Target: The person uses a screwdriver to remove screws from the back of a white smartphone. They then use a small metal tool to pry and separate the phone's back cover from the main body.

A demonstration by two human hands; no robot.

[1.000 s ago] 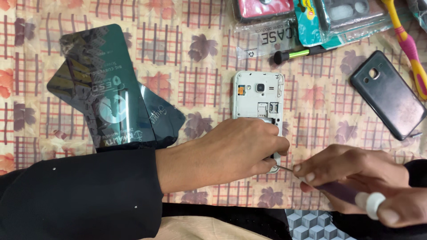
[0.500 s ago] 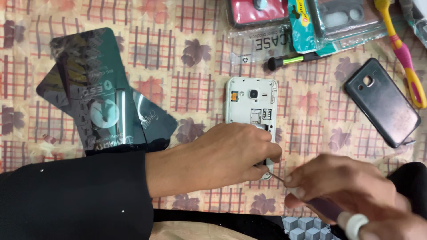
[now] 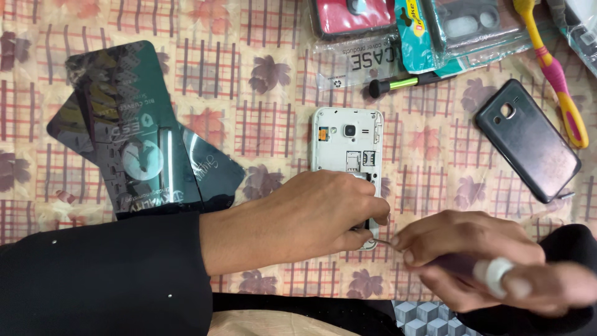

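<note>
Left hand [image 3: 323,214] fingers curled down over the lower half of the white phone [image 3: 346,143], pinning it to the tabletop [image 3: 261,124]; fingertips wrap its bottom right edge. Right hand [image 3: 472,258] fingers pinched shut round a small screwdriver [image 3: 491,274], thin metal tip aimed left and touching the phone's bottom right corner, just beside the left fingertips. The handle's white cap sticks out to the right, blurred.

Phone lies face down, back cover off, insides showing: camera lens and card slots in the upper half, which is clear of the hand. Long axis runs up-down in view, camera end pointing away from the person, bottom end under the left hand.

The dark back cover [image 3: 527,140] lies well apart to the right, tilted. A black and green tool [image 3: 404,82] is just above the phone. A yellow-pink toothbrush [image 3: 553,71] is at far right. Packaged phone cases [image 3: 435,25] sit along the top edge, a red case [image 3: 351,15] among them. Dark glossy screen-protector packs [image 3: 134,130] are stacked at left, overlapping, just above the black sleeve [image 3: 99,274] of the left arm.

The surface is a cloth with beige and red checks and a leaf print. Room not visible.
</note>
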